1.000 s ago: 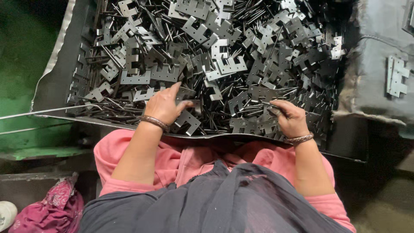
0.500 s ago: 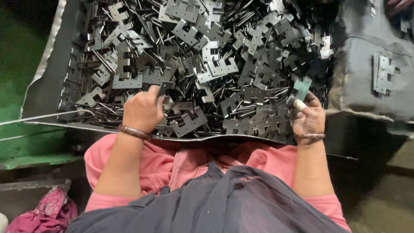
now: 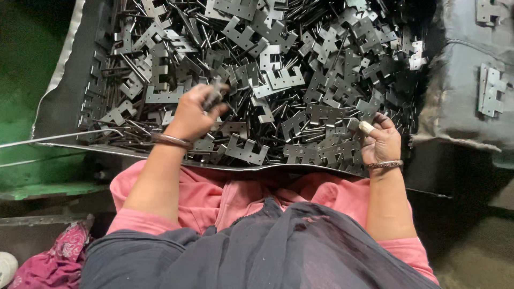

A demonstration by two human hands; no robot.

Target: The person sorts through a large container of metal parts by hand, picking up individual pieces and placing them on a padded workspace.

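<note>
A big heap of grey metal hinge plates and thin pins [image 3: 267, 64] fills a dark tray [image 3: 69, 96] in front of me. My left hand [image 3: 193, 112] is raised over the heap's near left part, fingers closed around a dark metal piece and pins. My right hand [image 3: 379, 140] rests at the near right of the heap, pinching a small metal plate; one fingertip wears a pale wrap. Both wrists carry metal bangles.
A grey cloth-covered surface [image 3: 466, 80] to the right holds a few assembled hinge plates [image 3: 490, 91]. A green surface [image 3: 27, 80] lies to the left, with a thin wire [image 3: 53, 137] across it. Magenta cloth [image 3: 48, 262] sits at lower left. My lap is covered in pink and dark fabric.
My left hand has lifted off the heap and closed on metal pieces. My right hand has shifted slightly right and holds a small plate. The view has moved closer to the tray.
</note>
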